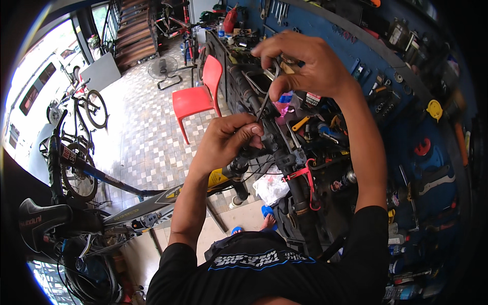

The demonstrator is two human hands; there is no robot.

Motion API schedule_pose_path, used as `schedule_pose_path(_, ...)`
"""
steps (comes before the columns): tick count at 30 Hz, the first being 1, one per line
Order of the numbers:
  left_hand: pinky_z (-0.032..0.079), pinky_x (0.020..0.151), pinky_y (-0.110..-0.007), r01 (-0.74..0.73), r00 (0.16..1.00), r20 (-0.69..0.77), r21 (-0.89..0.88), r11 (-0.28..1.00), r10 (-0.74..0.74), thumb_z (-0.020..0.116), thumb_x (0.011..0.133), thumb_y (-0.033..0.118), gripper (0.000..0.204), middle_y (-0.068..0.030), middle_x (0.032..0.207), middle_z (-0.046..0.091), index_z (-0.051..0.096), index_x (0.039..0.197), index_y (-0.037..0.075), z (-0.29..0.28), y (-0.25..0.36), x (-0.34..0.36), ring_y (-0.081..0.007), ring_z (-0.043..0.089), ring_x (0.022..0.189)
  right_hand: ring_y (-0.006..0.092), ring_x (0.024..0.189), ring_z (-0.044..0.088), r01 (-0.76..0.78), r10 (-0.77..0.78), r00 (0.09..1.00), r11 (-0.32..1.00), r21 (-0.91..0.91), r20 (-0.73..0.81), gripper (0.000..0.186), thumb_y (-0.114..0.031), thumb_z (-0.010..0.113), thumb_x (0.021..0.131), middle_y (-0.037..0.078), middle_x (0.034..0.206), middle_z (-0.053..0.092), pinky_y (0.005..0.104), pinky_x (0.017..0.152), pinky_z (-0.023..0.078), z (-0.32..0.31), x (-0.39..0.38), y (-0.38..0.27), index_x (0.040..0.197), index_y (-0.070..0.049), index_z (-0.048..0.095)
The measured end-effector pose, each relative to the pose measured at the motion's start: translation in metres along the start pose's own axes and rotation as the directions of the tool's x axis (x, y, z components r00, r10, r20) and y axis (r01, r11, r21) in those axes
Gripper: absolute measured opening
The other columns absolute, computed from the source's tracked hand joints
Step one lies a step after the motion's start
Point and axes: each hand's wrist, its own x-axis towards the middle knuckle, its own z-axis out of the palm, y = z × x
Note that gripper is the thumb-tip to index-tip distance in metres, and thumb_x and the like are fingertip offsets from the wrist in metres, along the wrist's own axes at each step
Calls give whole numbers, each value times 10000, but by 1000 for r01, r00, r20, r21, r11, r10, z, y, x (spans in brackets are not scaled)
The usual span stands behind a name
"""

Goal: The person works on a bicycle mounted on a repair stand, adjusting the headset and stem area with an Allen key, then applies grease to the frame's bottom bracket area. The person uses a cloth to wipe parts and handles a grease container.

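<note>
My right hand (320, 63) is raised over the bicycle handlebar (301, 211), its thumb and fingers curled round the upper end of a thin, bent metal rod that looks like a hex key (265, 105). The rod slants down to my left hand (221, 137), which is closed in a pinch at its lower end, just above the middle of the handlebar. My left fingertips hide where the rod ends. Nearer to me, a red lever-like part (308, 178) sits on the bar. The bicycle's dark frame with yellow patches (170, 197) runs off to the left under my left forearm.
On the right stands a workbench crowded with hand tools, including a yellow-handled tool (301, 123), below a blue tool wall (320, 25). A red chair (195, 100) and a floor fan (162, 68) stand beyond the bike. Another bicycle (84, 117) is at the left.
</note>
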Motion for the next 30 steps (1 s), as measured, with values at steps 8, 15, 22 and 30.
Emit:
schedule_pose_path(8,575,688,-255,64,996,-67,21,998,-62,608,1081,169,229,-38,842,709,687,1038,-42,10,-2,-1,-92,714,762,223,592,632,-248,123,960,795,-554,-252,332,-365,832,876,17,694,658,341,604,499,5,-14,-105,1060,-106,733)
schedule_pose_path(15,576,702,-258,27,1000,-3,28,999,-27,585,1094,176,241,-37,881,706,668,1007,-33,6,2,-2,-98,713,760,69,752,620,-33,51,980,995,95,-192,302,-300,825,921,-12,773,653,227,643,421,-37,-7,-58,1146,-106,769)
schedule_pose_path(22,578,742,-257,40,999,21,-55,998,-39,580,1095,165,232,-42,914,706,667,1029,-40,6,1,-3,-103,717,810,90,716,606,-196,191,980,875,442,57,282,-229,822,916,-2,774,681,270,653,463,-17,-6,-40,1132,-57,762)
schedule_pose_path(30,577,756,-262,36,999,-2,-39,999,-36,586,1092,165,230,-44,925,702,665,1033,-43,8,3,-8,-112,718,817,47,530,355,-443,438,872,896,25,-220,307,-102,739,955,-62,587,483,274,497,300,16,16,-75,1259,-112,699)
